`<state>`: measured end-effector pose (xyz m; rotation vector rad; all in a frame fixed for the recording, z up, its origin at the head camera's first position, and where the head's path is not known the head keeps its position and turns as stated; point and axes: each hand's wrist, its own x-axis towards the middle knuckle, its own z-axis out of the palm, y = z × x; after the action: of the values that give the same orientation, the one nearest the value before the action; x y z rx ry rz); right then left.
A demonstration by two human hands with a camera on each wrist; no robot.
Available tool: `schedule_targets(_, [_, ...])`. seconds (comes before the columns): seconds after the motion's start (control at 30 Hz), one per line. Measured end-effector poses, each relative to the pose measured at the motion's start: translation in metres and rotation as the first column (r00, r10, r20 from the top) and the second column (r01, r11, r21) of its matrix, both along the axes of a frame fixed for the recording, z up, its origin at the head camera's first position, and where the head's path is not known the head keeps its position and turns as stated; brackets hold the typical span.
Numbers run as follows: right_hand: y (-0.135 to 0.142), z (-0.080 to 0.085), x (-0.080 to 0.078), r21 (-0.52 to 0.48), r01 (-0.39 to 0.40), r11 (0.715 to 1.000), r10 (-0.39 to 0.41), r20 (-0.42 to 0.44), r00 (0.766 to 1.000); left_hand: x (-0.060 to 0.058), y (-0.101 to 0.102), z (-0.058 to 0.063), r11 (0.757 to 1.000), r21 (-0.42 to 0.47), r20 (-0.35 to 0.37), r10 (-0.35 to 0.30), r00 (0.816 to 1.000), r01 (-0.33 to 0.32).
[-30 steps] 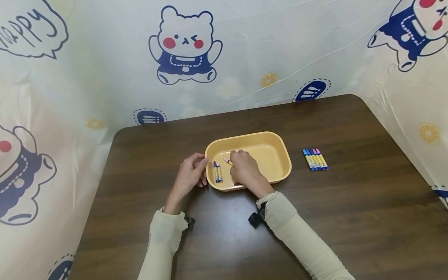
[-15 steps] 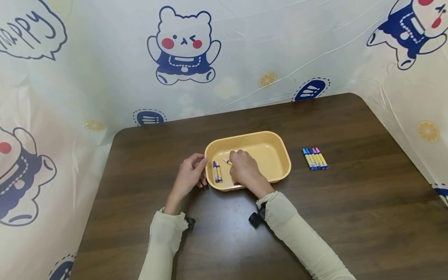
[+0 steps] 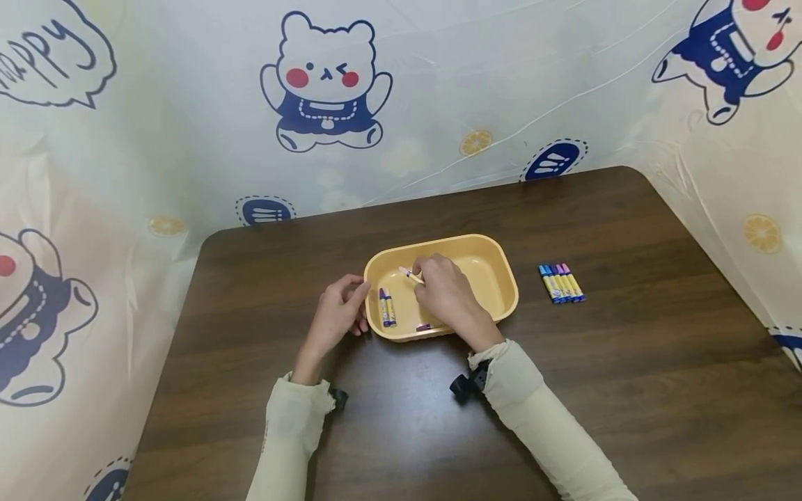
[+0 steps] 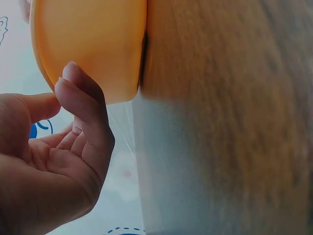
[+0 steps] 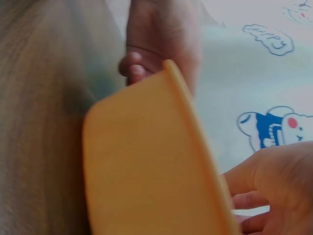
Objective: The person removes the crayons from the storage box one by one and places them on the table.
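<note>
A yellow plastic tray (image 3: 487, 278) sits on the table. My left hand (image 3: 338, 309) holds its left end, thumb at the rim; in the left wrist view the index finger (image 4: 80, 95) bends against the outer wall. Over the tray, my right hand (image 3: 446, 296) pinches a pale pink crayon (image 3: 411, 275), its tip pointing up and left. Inside at the left lie a purple-tipped crayon (image 3: 383, 308) and a pale-tipped crayon (image 3: 390, 310), side by side. A dark crayon (image 3: 424, 327) shows along the near wall, partly hidden. The right wrist view has the tray wall covering the right fingertips.
Several crayons (image 3: 562, 284) with blue, purple and pink tips lie in a neat row on the brown table (image 3: 626, 362), right of the tray. A patterned sheet (image 3: 426, 97) with bear drawings hangs behind the table and at both sides.
My right hand has shifted slightly up and right with the pale pink crayon, showing more of it. The dark crayon by the near wall is more exposed. The left hand stays at the tray.
</note>
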<state>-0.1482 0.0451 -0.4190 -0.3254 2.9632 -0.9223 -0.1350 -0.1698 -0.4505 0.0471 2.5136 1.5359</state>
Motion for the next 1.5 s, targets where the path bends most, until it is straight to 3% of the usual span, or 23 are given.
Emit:
schedule_targets(0.43, [0.019, 0.017, 0.016, -0.120, 0.067, 0.991, -0.082, -0.127, 0.989, -0.002, 0.001, -0.004, 1.000, -0.008, 0.034, -0.006, 0.999, 0.007])
schedule_targets(0.83, [0.062, 0.024, 0.035, -0.190, 0.106, 0.976, -0.145, -0.206, 0.968, -0.001, -0.003, -0.002, 1.000, 0.000, -0.003, -0.014, 1.000, 0.014])
schedule_targets(1.0, [0.093, 0.014, 0.044, -0.206, 0.116, 0.972, -0.171, -0.273, 0.947, 0.000, -0.003, -0.003, 1.000, -0.006, 0.005, -0.008, 1.000, 0.008])
schedule_targets(1.2, [0.143, -0.010, 0.047, -0.214, 0.113, 0.970, -0.180, -0.329, 0.927, 0.000, 0.001, -0.004, 1.000, -0.003, 0.002, -0.013, 1.000, 0.013])
schedule_targets(1.3, [0.169, -0.024, 0.043, -0.225, 0.177, 0.958, -0.245, -0.326, 0.913, -0.001, 0.003, -0.004, 1.000, 0.000, 0.001, -0.021, 1.000, 0.021])
schedule_targets(1.5, [0.207, -0.047, 0.036, -0.280, 0.323, 0.904, -0.389, -0.228, 0.892, -0.001, 0.002, -0.004, 1.000, -0.005, -0.001, -0.010, 1.000, 0.009])
